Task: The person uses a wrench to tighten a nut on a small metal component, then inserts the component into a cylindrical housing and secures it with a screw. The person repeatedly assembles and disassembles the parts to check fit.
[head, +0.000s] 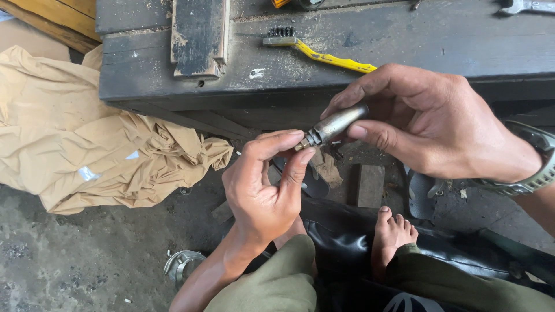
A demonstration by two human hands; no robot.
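Item: metal part [336, 123], a grey, worn cylinder with a narrower brass-coloured tip, held in the air just in front of the desk [404, 52] edge. Right hand [428, 124]: closed round the part's thick end, thumb under, fingers over; a watch [535, 164] on that wrist. Left hand [263, 188]: thumb and forefinger pinched narrow on the small tip, the other fingers curled. Nothing else bears the part; both hands carry it above the floor [69, 260]. Below the part: a bare foot [393, 231], olive trouser legs, a black seat or cushion, a sandal [422, 193] and a small block [369, 185]. Left of the part: a tan cloth [75, 138] heaped on the floor; farther down and left, a round metal piece [182, 266]. Beyond the part, on the desk: a wire brush [315, 49] with yellow handle, a dark wooden block [198, 37], sawdust, and at the far right corner a metal tool, partly out of view. Risks, as judged: the tip is small and the pinch slight, so any loose piece could slip and fall among the clutter below, hard to find on the dirty floor; it could strike the bare foot; grit from the dusty desk could foul the part; too hard a twist could mar the soft tip.
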